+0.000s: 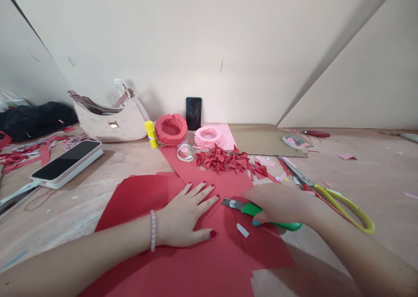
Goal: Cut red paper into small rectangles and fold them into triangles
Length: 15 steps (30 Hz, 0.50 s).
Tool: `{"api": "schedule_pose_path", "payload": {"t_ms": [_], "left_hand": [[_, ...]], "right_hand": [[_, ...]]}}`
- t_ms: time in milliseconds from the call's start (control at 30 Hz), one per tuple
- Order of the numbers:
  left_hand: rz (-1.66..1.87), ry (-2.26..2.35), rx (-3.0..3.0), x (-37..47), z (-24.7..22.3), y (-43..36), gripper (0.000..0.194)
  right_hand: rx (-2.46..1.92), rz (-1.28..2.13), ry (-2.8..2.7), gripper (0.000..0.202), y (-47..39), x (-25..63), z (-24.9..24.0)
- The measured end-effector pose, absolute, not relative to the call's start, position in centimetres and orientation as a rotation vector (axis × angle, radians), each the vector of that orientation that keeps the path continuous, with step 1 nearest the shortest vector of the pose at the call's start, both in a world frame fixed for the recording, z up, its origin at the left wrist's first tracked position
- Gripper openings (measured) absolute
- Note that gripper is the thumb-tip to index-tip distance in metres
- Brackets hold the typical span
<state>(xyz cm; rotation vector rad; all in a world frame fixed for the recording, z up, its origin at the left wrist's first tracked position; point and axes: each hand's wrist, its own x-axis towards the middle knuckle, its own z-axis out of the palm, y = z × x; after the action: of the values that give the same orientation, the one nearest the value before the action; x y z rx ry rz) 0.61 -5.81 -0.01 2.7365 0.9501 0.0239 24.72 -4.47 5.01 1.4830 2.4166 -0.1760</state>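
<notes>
My left hand lies flat on red paper, its fingers spread. In my right hand is a green utility knife, its blade out and pointing left. The blade tip is close to my left fingertips; whether it touches the paper I cannot tell. A small white slip rests on the red sheets between my hands. Just beyond them lies a heap of folded red paper pieces. Scissors with yellow handles lie beside my right forearm, partly hidden by it.
Behind the heap are a red paper ring, a pink paper ring, a tape roll and a yellow glue stick. A black phone leans on the wall. Cardboard, a handbag and a white-cased phone surround them.
</notes>
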Motion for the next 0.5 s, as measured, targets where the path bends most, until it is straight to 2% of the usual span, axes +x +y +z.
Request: {"api": "schedule_pose_path", "payload": {"t_ms": [167,500], "left_hand": [[-0.021,0.895,2.733,0.58,0.09,-5.45,0.072],[-0.056,0.890,2.704,0.65,0.33,-5.50,0.074]], "right_hand": [[1.286,-0.173,2.449,0.016,-4.43,24.02,5.62],[1.338,-0.196,2.405,0.011,-4.29,24.25,5.63]]}}
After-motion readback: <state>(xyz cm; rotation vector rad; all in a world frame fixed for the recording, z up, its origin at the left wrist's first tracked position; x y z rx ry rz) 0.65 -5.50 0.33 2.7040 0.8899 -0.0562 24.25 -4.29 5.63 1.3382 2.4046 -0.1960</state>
